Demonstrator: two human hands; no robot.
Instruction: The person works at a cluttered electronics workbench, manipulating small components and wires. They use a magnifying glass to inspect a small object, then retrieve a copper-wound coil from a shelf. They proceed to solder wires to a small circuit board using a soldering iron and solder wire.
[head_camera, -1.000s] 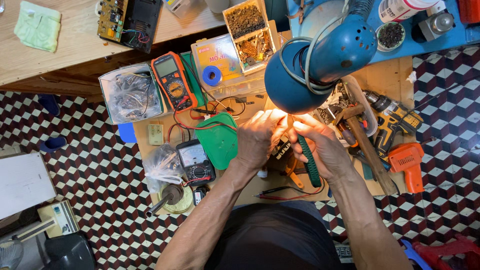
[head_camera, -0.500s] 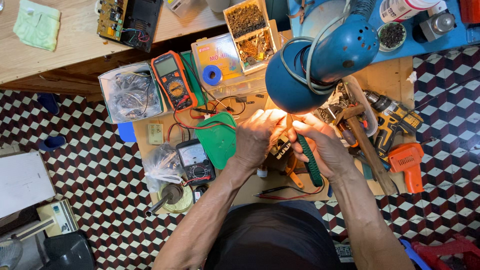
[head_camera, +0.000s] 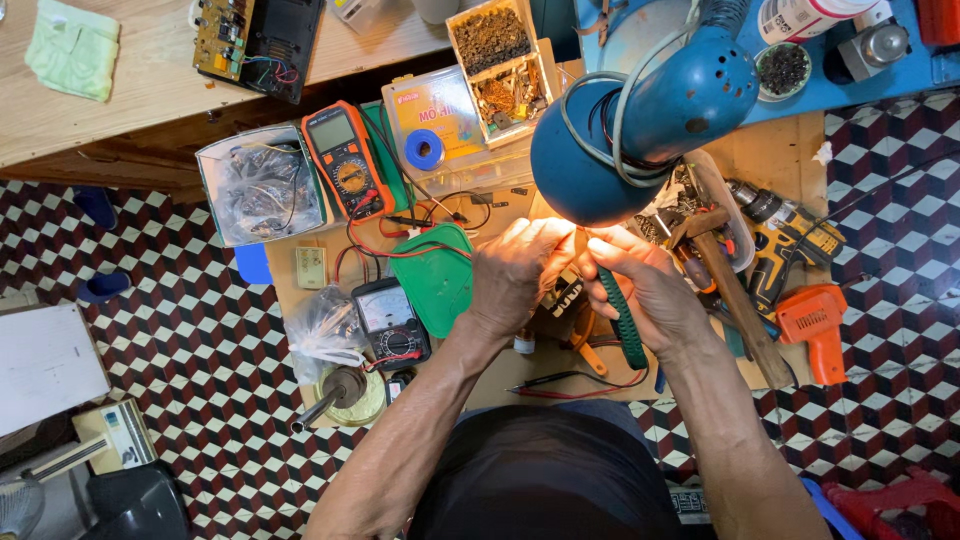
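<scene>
2 hands work a small dark part under a blue desk lamp (head_camera: 640, 130).

The left hand (head_camera: 520, 275) pinches the dark part (head_camera: 562, 297); the right hand (head_camera: 650, 290) grips green-handled pliers (head_camera: 625, 320) just beside it. The hot lamp shade hangs close above the fingertips; a slip could drop the part among the clutter below.

1. An orange digital meter (head_camera: 345, 160) with a grey rectangular screen lies upper left on the tabletop.
2. Just right, a clear flat box (head_camera: 440, 125) bears a yellow label.
3. Lower, a black dial meter (head_camera: 392, 322) shows a pale scale face.
</scene>
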